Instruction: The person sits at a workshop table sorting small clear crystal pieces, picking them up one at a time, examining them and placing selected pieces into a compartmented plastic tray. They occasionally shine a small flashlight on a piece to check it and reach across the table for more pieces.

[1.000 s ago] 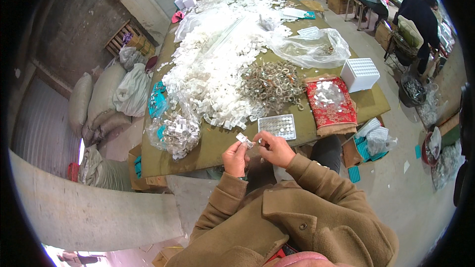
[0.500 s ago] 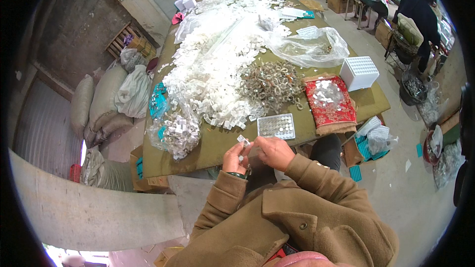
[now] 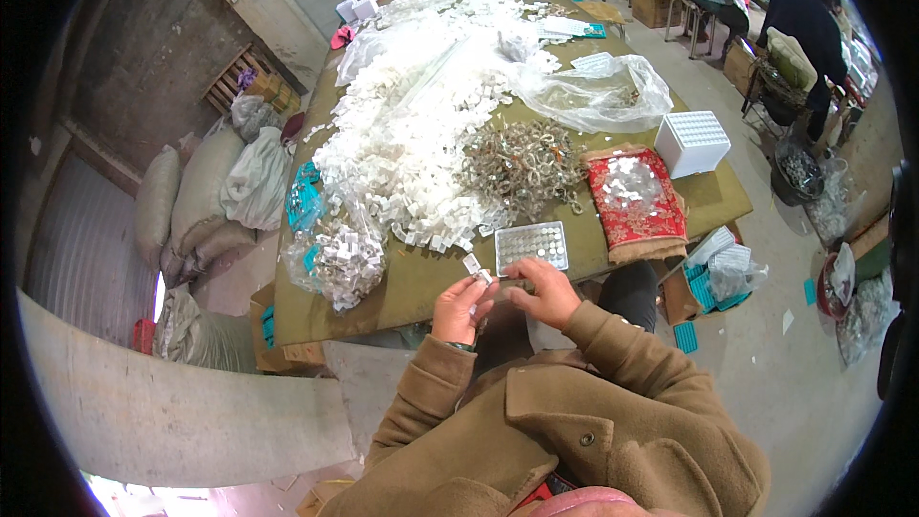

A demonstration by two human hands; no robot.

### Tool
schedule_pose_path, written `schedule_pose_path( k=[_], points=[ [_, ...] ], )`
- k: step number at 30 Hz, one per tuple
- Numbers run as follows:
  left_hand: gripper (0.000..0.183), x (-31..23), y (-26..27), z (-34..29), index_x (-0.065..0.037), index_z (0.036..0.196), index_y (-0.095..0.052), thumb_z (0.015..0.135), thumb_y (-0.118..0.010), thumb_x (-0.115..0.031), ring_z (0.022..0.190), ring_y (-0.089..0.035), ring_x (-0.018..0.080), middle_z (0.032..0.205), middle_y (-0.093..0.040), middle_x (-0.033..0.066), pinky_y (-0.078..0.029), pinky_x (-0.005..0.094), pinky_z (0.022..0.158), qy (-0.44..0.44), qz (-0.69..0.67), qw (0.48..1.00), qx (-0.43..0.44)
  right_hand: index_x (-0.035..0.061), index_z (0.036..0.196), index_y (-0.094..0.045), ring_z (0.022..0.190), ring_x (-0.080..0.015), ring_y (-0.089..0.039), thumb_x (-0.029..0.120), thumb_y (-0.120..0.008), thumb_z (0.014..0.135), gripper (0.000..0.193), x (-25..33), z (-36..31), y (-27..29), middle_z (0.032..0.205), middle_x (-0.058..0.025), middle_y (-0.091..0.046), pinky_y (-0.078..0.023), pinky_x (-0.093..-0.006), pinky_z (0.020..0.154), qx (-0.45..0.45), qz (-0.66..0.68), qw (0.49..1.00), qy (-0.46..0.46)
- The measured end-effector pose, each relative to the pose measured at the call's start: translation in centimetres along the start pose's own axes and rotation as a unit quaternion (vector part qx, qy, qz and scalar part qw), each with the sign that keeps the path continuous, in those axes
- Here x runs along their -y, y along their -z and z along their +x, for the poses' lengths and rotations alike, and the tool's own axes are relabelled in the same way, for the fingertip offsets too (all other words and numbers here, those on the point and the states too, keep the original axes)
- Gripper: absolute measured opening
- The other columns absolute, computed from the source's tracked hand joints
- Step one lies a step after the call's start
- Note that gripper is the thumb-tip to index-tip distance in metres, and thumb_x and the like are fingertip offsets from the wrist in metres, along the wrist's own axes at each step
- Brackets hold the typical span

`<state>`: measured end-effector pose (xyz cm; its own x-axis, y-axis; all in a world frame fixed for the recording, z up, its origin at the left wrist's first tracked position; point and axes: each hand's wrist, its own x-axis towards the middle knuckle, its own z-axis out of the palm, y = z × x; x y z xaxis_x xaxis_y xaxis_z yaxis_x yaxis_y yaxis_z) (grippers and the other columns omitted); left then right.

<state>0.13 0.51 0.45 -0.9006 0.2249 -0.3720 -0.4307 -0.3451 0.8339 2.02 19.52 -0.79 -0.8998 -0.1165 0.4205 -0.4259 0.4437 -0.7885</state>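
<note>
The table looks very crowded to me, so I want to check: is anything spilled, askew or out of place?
Nothing looks spilled by accident. The white pieces lie in one broad loose heap along the table. The small tray lies flat beside the right hand and left hand. Sacks slump on the floor.

Can't really make out the tiny white piece (image 3: 473, 264) my left hand (image 3: 461, 307) is pinching, way too small. Contents of the clear tray (image 3: 531, 247) are just specks. My right hand (image 3: 542, 293) hides whatever's under its fingers.
</note>
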Motion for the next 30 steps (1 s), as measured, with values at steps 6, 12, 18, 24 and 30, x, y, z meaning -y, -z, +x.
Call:
schedule_pose_path(
  k=[6,12,18,24,30],
  points=[
    [0.027,2.3,-1.4,-0.8,0.002,0.11,-0.066,0.088,-0.064,-0.014,0.078,-0.066,0.0075,0.087,-0.072,0.0091,-0.053,0.0268,0.064,-0.163,0.359,0.918,-0.04,0.0046,0.081,-0.065,0.072,-0.0347,-0.063,0.024,-0.064,0.08,0.019,0.1,0.1,0.1,0.076,-0.0148,-0.064,-0.05,-0.0439,0.065,0.045,-0.026,0.997,-0.059],
    [0.025,3.5,-1.5,-1.0,-0.002,0.11,-0.066,0.086,-0.065,-0.011,0.061,-0.062,0.0098,0.078,-0.067,0.0121,-0.051,0.0287,0.06,-0.285,0.51,0.811,-0.001,0.0058,0.071,-0.065,0.064,-0.0379,-0.063,0.026,-0.059,0.079,0.023,-0.7,-0.6,-0.9,0.068,-0.0188,-0.063,-0.051,-0.049,0.062,0.06,-0.151,0.981,-0.107],
    [0.026,4.3,-0.9,-1.3,0.003,0.115,-0.063,0.091,-0.059,-0.006,0.07,-0.061,0.0042,0.087,-0.069,0.0027,-0.053,0.0224,0.056,-0.144,0.388,0.91,0.003,0.0056,0.072,-0.061,0.067,-0.0393,-0.06,0.021,-0.059,0.08,0.018,-0.7,-2.2,-2.3,0.068,-0.0176,-0.061,-0.047,-0.048,0.06,0.015,-0.028,0.987,-0.158],
    [0.027,2.5,1.0,-0.9,0.003,0.115,-0.061,0.094,-0.057,-0.012,0.089,-0.067,0.013,0.101,-0.069,0.0095,-0.054,0.0208,0.062,0.075,0.153,0.985,0.02,0.0022,0.08,-0.065,0.061,-0.0308,-0.062,0.023,-0.062,0.086,0.022,-2.4,-1.0,-0.4,0.067,-0.0158,-0.062,-0.047,-0.0388,0.057,0.099,0.079,0.961,-0.245],
    [0.029,2.1,2.1,0.3,0.0,0.12,-0.057,0.094,-0.056,-0.013,0.094,-0.067,0.0129,0.109,-0.068,0.01,-0.053,0.0188,0.063,0.086,0.071,0.994,0.003,0.0058,0.087,-0.067,0.07,-0.031,-0.064,0.015,-0.063,0.083,0.011,-4.5,1.0,1.9,0.076,-0.0148,-0.065,-0.05,-0.0384,0.064,-0.017,-0.054,0.982,-0.181]
  ],
)
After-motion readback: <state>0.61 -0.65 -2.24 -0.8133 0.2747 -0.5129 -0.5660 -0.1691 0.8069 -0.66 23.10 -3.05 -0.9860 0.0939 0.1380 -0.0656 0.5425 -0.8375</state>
